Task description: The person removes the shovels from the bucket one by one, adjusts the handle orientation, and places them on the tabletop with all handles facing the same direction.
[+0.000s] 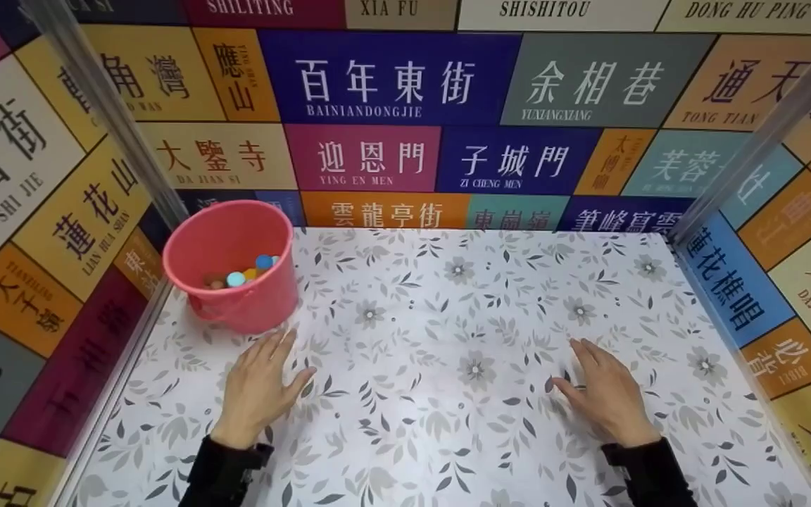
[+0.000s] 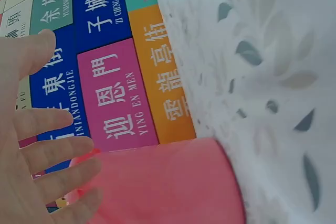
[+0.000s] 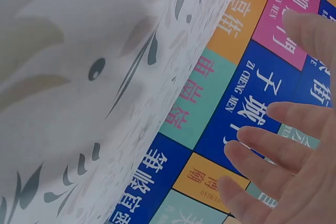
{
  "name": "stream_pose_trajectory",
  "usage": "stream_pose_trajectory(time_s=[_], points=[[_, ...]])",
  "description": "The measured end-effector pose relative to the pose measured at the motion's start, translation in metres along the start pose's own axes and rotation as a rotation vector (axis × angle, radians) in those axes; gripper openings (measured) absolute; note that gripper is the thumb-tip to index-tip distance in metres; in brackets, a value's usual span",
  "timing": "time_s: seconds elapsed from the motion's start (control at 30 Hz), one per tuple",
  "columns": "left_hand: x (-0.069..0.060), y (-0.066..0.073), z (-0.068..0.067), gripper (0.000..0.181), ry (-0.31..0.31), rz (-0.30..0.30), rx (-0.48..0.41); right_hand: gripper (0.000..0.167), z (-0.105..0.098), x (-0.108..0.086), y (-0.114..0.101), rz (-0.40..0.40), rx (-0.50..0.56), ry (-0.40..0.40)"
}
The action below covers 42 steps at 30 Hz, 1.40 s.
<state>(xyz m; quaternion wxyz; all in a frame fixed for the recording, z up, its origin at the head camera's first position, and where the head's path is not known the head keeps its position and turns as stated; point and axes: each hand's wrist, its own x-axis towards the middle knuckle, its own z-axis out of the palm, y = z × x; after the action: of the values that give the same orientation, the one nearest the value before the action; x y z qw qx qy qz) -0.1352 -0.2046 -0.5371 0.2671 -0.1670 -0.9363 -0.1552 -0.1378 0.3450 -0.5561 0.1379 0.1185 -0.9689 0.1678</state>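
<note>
A pink bucket (image 1: 258, 303) stands at the back left of the table, with several small coloured round pieces (image 1: 236, 279) inside, among them blue, brown, yellow and pale ones. My left hand (image 1: 256, 391) is just in front of the bucket, fingers extended and thumb apart, holding nothing. In the left wrist view the bucket's side (image 2: 168, 182) shows beyond the spread fingers (image 2: 58, 153). Over on the right, my right hand (image 1: 606, 391) is held above the floral tabletop, also with nothing in it. Its fingers (image 3: 273, 153) are spread in the right wrist view.
The white tabletop (image 1: 412, 394) has a grey leaf and flower print. Coloured panels with Chinese lettering (image 1: 391, 84) wall the back and both sides. Clear-looking corner strips (image 1: 106, 105) run up at the left and right (image 1: 750, 127). Dark bands cover both wrists.
</note>
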Motion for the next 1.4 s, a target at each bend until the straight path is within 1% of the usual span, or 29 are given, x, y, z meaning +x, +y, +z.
stream_pose_trajectory(time_s=[0.13,0.23,0.37,0.43,0.53,0.6,0.7,0.83,0.97,1.03,1.1,1.17,1.23,1.33,1.4], points=[[0.017,-0.008,-0.016,0.063,0.063,0.028,-0.036,0.073,-0.002,0.0,-0.001,0.008,-0.002,-0.019],[0.033,-0.016,-0.031,0.061,0.082,0.025,-0.055,0.073,-0.002,-0.002,-0.002,0.009,-0.007,-0.033],[0.057,-0.028,-0.051,0.062,0.085,0.014,-0.066,0.072,-0.003,-0.004,-0.003,-0.018,-0.015,-0.025],[0.069,-0.034,-0.061,0.062,0.056,-0.023,-0.075,0.071,-0.003,-0.005,-0.004,-0.031,-0.017,-0.014],[0.086,-0.042,-0.074,0.061,-0.012,-0.096,-0.082,0.072,-0.003,-0.006,-0.005,-0.037,-0.017,-0.01],[0.096,-0.049,-0.081,0.061,-0.084,-0.154,-0.082,0.072,-0.003,-0.007,-0.005,-0.037,-0.015,-0.013],[0.109,-0.061,-0.088,0.064,-0.189,-0.215,-0.085,0.072,-0.003,-0.009,-0.005,-0.029,-0.013,-0.029],[0.123,-0.078,-0.094,0.072,-0.344,-0.307,-0.083,0.071,-0.003,-0.012,-0.005,-0.017,-0.009,-0.043],[0.135,-0.093,-0.093,0.073,-0.487,-0.382,-0.055,0.067,-0.003,-0.015,-0.006,-0.016,-0.011,-0.047],[0.141,-0.098,-0.09,0.072,-0.549,-0.408,-0.034,0.065,-0.003,-0.016,-0.006,-0.019,-0.014,-0.049],[0.146,-0.102,-0.088,0.069,-0.598,-0.431,-0.022,0.063,-0.003,-0.017,-0.006,-0.023,-0.015,-0.049],[0.15,-0.105,-0.086,0.066,-0.638,-0.46,-0.022,0.061,-0.002,-0.018,-0.007,-0.031,-0.021,-0.045],[0.155,-0.107,-0.085,0.063,-0.668,-0.474,-0.022,0.059,-0.002,-0.02,-0.007,-0.042,-0.032,-0.04],[0.162,-0.109,-0.084,0.058,-0.714,-0.473,-0.002,0.058,-0.002,-0.022,-0.008,-0.053,-0.056,-0.04],[0.165,-0.11,-0.083,0.056,-0.744,-0.459,0.029,0.057,-0.002,-0.024,-0.009,-0.047,-0.063,-0.054]])
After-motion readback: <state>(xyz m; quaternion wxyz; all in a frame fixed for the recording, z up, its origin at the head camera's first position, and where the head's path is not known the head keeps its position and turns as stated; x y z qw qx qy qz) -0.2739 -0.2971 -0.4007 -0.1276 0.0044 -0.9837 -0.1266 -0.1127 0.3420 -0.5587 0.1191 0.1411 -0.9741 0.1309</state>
